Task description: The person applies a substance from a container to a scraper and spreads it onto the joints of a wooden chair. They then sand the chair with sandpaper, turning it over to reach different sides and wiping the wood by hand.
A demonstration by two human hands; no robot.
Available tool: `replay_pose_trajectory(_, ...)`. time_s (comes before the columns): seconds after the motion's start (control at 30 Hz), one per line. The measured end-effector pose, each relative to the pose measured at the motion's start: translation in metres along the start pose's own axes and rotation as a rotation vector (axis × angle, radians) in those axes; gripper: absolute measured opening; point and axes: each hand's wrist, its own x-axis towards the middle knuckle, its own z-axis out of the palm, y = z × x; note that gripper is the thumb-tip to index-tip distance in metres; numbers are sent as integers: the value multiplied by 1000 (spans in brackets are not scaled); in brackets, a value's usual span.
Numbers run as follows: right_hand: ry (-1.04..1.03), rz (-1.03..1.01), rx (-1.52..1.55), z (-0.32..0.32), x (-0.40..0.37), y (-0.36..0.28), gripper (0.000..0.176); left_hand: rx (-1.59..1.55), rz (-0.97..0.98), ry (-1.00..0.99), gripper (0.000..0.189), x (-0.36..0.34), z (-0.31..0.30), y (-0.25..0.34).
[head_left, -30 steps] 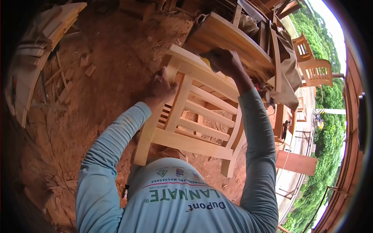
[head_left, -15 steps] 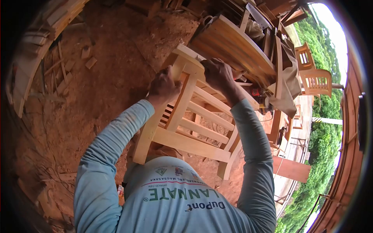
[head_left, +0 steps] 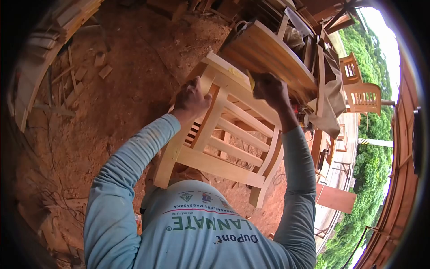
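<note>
A pale unfinished wooden chair (head_left: 224,157) lies tipped in front of me on the dirt floor. My left hand (head_left: 191,99) grips one of its upright legs near the top rail. My right hand (head_left: 271,88) presses a small yellow piece, probably sandpaper (head_left: 251,80), against the chair's top rail (head_left: 226,74). Both arms wear light blue long sleeves.
A slatted wooden bench or table (head_left: 268,54) stands just beyond the chair, with cloth draped at its right. Wood offcuts (head_left: 101,65) lie on the red dirt at the left, beside stacked planks (head_left: 49,49). More finished chairs (head_left: 360,85) stand at the far right.
My right hand has slid to the right along the chair's top rail, after moving left half a second before. My left hand keeps its hold on the leg.
</note>
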Motion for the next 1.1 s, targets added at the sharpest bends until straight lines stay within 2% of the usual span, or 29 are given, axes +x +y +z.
replay_pose_trajectory(0.07,-41,231,480,3,12,18,25,2,7,2,68,-1,1,-1)
replay_pose_trajectory(0.13,-41,283,650,13,21,49,24,3,13,13,67,1,4,-4)
replay_pose_trajectory(0.27,-53,435,991,32,24,61,22,-40,29,18,66,2,5,-5)
replay_pose_trajectory(0.37,-68,375,1057,46,32,58,19,-64,41,30,64,2,6,-5)
replay_pose_trajectory(0.47,-73,399,1014,54,44,33,19,-63,46,35,61,1,4,-4)
replay_pose_trajectory(0.57,-185,368,1076,64,62,13,19,-69,56,12,60,0,1,-5)
replay_pose_trajectory(0.67,-251,199,1158,47,76,1,19,-63,58,12,59,-3,-6,0)
replay_pose_trajectory(0.7,-187,228,1161,31,62,-27,20,-71,58,21,59,-4,-9,1)
replay_pose_trajectory(0.8,29,117,795,15,52,0,26,-102,48,11,60,-4,-7,-1)
replay_pose_trajectory(0.83,170,38,822,22,41,8,28,-115,42,8,61,-2,-5,-2)
replay_pose_trajectory(0.9,344,-232,458,39,14,38,27,-109,65,46,63,1,3,-7)
replay_pose_trajectory(0.97,455,-268,463,53,-9,39,25,-112,90,79,64,3,11,-12)
replay_pose_trajectory(1.0,480,-168,651,66,-17,29,23,-120,104,94,64,4,14,-14)
replay_pose_trajectory(1.1,554,-225,424,85,-22,18,23,-118,115,88,64,3,13,-14)
